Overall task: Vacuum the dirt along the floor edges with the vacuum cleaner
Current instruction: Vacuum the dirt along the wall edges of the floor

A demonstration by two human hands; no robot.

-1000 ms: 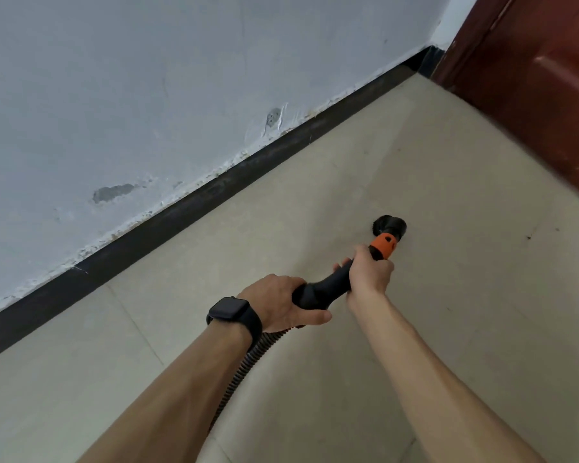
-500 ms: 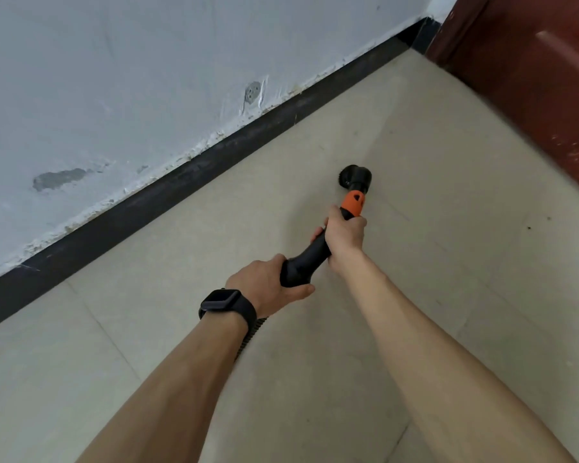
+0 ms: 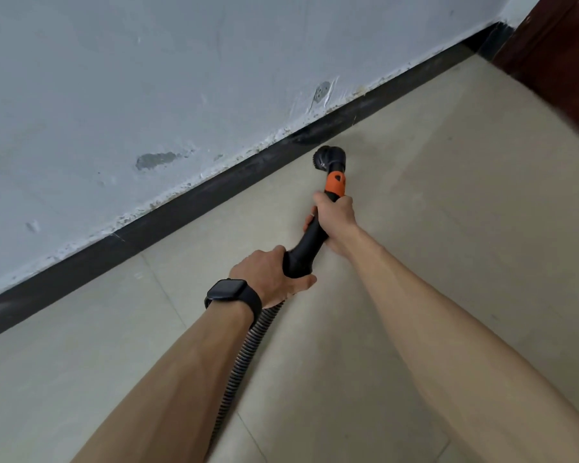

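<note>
My left hand point(image 3: 268, 273) and right hand point(image 3: 337, 218) both have fingers clamped round the vacuum handle point(image 3: 310, 243); its brush head point(image 3: 328, 158) sits just beside the baseboard point(image 3: 181, 208), mid-frame.

Chipped pale wall point(image 3: 147, 78), black skirting point(image 3: 188, 202), beige tiled floor point(image 3: 465, 212), dark red door point(image 3: 562, 71).

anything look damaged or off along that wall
Yes: paint on the wall is chipped, with a grey bare patch, a smaller chip further along, and ragged flaking along the top of the black baseboard.
</note>
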